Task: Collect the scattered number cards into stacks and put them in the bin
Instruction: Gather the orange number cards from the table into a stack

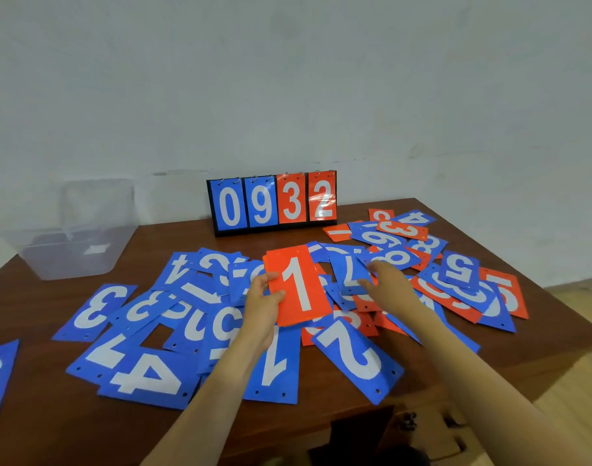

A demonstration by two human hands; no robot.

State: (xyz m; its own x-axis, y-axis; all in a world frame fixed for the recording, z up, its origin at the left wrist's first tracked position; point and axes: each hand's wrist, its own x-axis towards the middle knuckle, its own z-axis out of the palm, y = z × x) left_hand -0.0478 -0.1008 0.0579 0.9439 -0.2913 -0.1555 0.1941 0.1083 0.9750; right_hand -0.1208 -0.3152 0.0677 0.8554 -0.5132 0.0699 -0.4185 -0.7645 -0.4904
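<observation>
**On the table's middle, a red 1 lifted**

Above the heap of number cards (355, 358), the left hand (264, 297) grips the red 1 card (298, 284) by its left edge, thumb on the face. The right hand (385, 284) lies open, fingers straight on a blue card (350, 274) just beside it. Cards spread close to the table's (173, 237) right edge. Bare wood shows between the pile and the clear bin (52, 260) (far left corner), left of the scoreboard (274, 203).
</observation>
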